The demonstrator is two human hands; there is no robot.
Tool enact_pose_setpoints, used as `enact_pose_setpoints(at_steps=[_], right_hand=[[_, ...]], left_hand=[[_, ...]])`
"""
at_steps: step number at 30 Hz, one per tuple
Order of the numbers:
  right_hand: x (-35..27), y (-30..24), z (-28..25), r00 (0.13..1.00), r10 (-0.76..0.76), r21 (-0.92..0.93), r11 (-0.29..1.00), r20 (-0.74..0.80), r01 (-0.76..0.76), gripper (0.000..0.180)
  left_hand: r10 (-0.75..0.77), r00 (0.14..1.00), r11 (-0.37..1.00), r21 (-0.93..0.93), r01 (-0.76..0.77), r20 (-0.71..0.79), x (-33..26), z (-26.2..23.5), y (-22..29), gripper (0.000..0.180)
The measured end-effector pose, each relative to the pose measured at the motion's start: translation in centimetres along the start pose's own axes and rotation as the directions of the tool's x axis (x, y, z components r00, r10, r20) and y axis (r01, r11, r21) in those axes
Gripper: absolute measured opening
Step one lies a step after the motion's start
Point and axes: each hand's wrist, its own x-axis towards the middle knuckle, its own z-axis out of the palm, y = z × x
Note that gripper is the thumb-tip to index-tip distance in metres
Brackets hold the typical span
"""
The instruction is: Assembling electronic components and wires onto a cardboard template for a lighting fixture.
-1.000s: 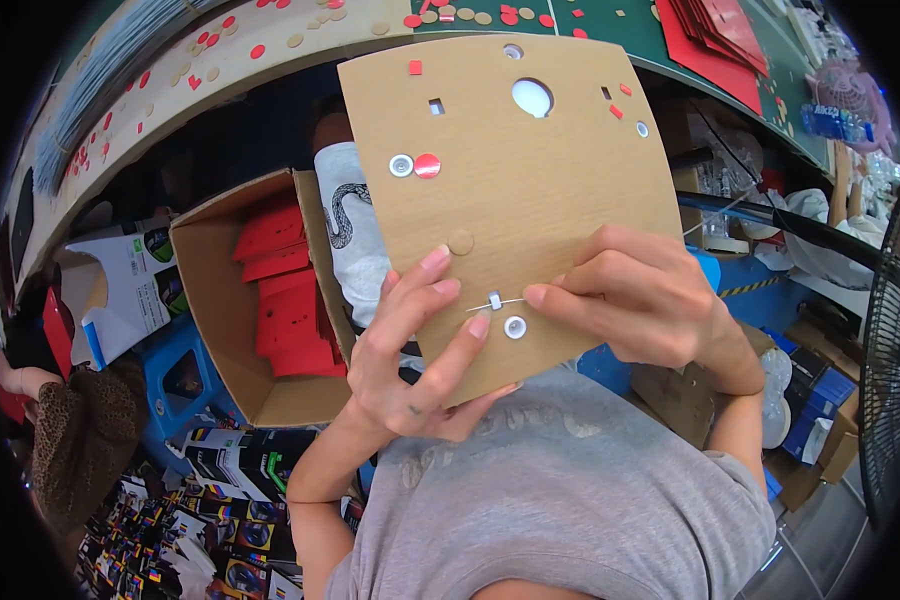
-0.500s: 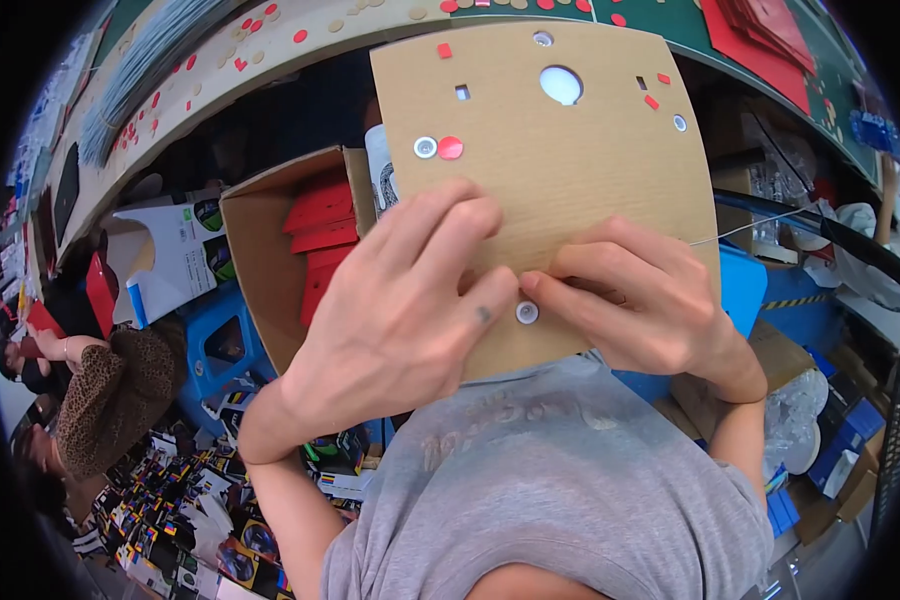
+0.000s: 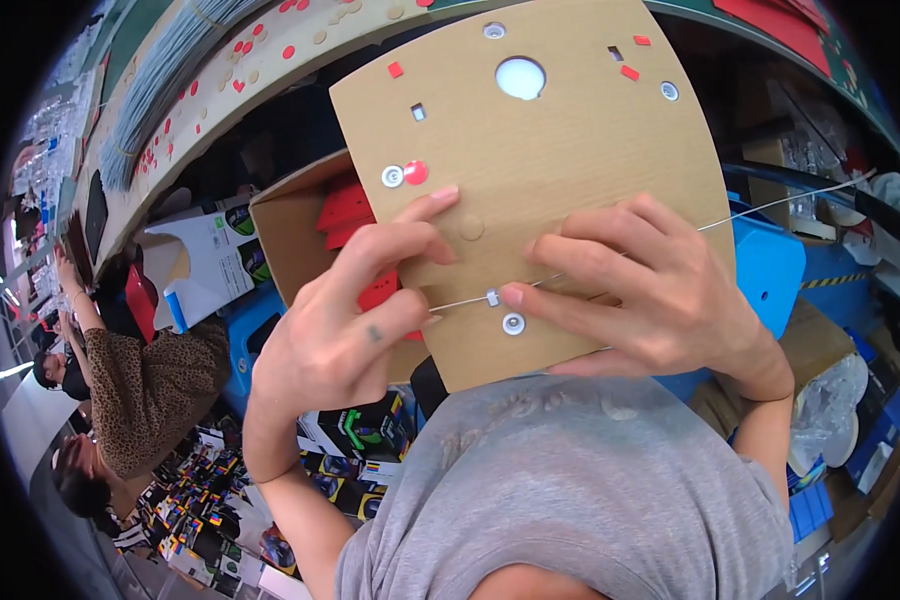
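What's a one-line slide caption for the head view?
Left hand and right hand press a thin white string against a brown die-cut cardboard panel near its round metal eyelet.

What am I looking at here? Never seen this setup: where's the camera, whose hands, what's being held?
There is no machine: a person works with bare hands. The single picture comes from a wide fisheye camera worn on the person's head, looking down, so straight edges bend near the rim. The grey shirt at the bottom is the wearer's own.

The left hand and right hand together hold up a flat brown cardboard panel with a round hole, small square cut-outs and metal eyelets. The fingertips of both hands pinch a thin pale string that runs across the panel and off to the right.

Behind is an open cardboard box holding red pieces, and a long curved table edge scattered with red bits. Another person in a leopard-print top sits lower left.
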Motion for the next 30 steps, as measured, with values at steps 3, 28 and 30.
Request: enact_pose_setpoints(at_steps=[3, 28, 30], right_hand=[[0.0, -0.3, 0.2, 1.000, -0.011, -0.004, 1.000, -0.005, 0.011, 0.060], [-6.7, 10.1, -10.6, 0.239, 0.781, 0.805, 0.495, -0.578, 0.328, 0.044], [-5.7, 11.8, -12.1, 0.271, 0.769, 0.799, 0.466, -0.578, 0.380, 0.042]], left_hand=[[-0.005, 0.999, 1.000, -0.009, 0.004, -0.045, 0.3, 0.0, -0.5, 0.019], [-0.092, 0.942, 0.935, 0.353, -0.030, 0.323, 8.2, 4.9, 4.2, 0.071], [-0.080, 0.957, 0.939, 0.343, -0.021, 0.278, 7.2, 4.5, 4.0, 0.072]])
